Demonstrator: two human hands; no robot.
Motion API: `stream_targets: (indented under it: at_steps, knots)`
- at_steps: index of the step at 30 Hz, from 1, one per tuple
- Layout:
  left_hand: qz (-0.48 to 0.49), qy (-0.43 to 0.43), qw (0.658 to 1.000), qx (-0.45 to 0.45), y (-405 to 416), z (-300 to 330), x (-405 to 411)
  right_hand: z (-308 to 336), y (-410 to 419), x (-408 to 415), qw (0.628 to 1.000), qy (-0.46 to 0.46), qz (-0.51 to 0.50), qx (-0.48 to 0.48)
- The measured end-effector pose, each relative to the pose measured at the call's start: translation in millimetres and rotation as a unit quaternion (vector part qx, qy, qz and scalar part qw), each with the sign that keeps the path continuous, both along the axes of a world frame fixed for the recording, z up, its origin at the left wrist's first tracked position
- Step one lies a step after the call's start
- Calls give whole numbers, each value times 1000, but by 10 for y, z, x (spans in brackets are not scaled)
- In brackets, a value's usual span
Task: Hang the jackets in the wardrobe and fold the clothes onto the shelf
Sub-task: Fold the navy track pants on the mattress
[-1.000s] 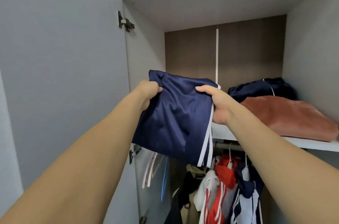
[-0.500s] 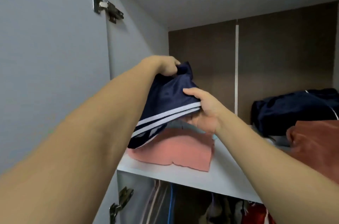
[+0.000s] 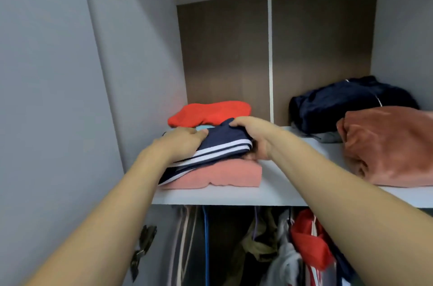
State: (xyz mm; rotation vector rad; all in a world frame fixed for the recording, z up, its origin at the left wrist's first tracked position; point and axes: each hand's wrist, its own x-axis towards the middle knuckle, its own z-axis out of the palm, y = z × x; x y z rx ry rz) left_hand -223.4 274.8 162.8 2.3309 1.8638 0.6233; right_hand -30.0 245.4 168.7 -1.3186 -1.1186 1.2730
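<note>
where both hands grip it, slick navy striped shorts (image 3: 225,145), folded flat on pink fabric (image 3: 225,174)

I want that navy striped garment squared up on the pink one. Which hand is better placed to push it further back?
Left, probably. The left hand grips the near edge of the navy striped garment, which overhangs the pink garment there; the right hand holds the far right end.

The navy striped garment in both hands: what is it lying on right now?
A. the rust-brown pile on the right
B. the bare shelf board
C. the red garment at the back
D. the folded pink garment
D. The navy striped garment, held by the left hand and the right hand, sits on the folded pink garment at the left of the shelf.
</note>
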Motion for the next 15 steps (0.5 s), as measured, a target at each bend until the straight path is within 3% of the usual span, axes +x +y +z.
stream_targets:
  at_steps: [4,7,10,12,15]
  knots:
    - [108,56,969,215,-466,-431,108,-9,19,-117,997,-65,-42,21]
    - [93,56,954,280,-413,-426,116,76,69,-158,989,-6,-116,87]
    - [53,48,964,256,-176,-288,-44,62,122,-172,979,-37,-144,141]
    - [32,68,983,167,-54,-275,-106,-34,93,-106,974,-180,-96,95]
    - [2,68,996,51,51,-150,-130,-52,10,47,920,-390,-38,4]
